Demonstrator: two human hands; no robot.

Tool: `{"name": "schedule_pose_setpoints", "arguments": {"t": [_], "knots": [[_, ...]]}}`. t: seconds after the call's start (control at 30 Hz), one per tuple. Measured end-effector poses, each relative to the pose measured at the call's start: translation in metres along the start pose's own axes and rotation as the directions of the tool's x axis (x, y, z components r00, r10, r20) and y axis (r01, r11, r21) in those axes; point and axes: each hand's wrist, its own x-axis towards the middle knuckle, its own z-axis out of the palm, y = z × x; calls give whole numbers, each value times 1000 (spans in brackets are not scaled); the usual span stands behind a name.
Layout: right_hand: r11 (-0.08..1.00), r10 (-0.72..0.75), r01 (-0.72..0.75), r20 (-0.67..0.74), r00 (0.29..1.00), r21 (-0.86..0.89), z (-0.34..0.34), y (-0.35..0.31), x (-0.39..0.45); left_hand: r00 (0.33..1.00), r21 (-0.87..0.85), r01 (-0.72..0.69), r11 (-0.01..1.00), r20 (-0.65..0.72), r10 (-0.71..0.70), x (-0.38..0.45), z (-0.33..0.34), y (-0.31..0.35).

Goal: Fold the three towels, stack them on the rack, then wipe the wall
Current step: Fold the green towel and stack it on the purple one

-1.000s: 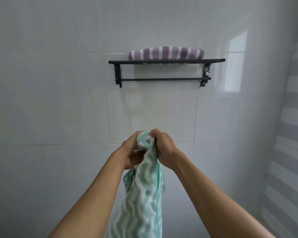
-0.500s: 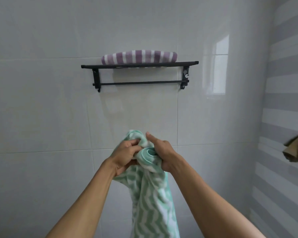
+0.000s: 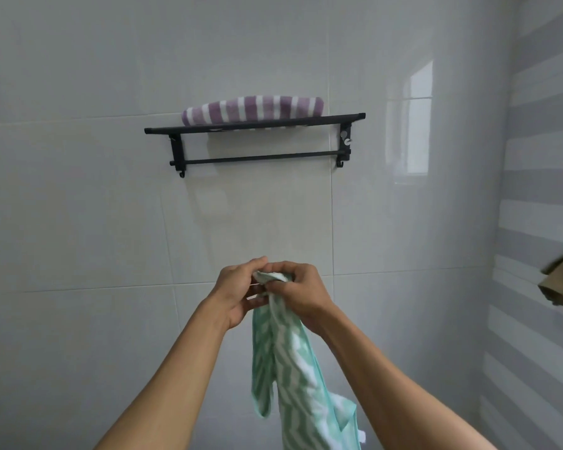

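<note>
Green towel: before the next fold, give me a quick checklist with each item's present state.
1. Both hands on green towel: ok; left hand and right hand pinch its top edge.
2. Towel spread flat for folding: not ok; it hangs bunched.
3. Rack has room: ok; only the purple towel lies on it.
4. Purple towel folded: ok.
5. Third towel located: cannot tell; not in view.

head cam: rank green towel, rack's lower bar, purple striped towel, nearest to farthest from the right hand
1. Green zigzag towel: gripped in the right hand, hanging below it.
2. Lower bar of the black rack: on the wall, above the hands.
3. Purple striped towel: folded on the rack's top shelf, highest.
</note>
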Motion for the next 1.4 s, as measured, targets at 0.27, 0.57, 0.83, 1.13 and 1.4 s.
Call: {"name": "schedule_pose_setpoints", "arguments": {"t": [0.27, 0.57, 0.83, 1.13, 1.4], "knots": [[978, 125, -101, -124, 984, 182, -9, -1, 15, 994, -51, -107, 993, -10, 107, 4, -4, -7], [990, 109, -134, -398, 911, -36, -22, 1, 36, 954, 39, -174, 984, -242, 179, 15, -39, 7], [938, 313, -281, 150, 938, -201, 11, 4, 28, 979, -5, -203, 979, -12, 203, 11, -30, 9], [943, 109, -167, -204, 973, -289, 23, -4, 48, 933, 276, -313, 909, -88, 348, 3, -35, -7], [931, 95, -200, -326, 940, -306, 18, -7, 63, 897, 497, -360, 790, -47, 439, -7, -36, -4]]}}
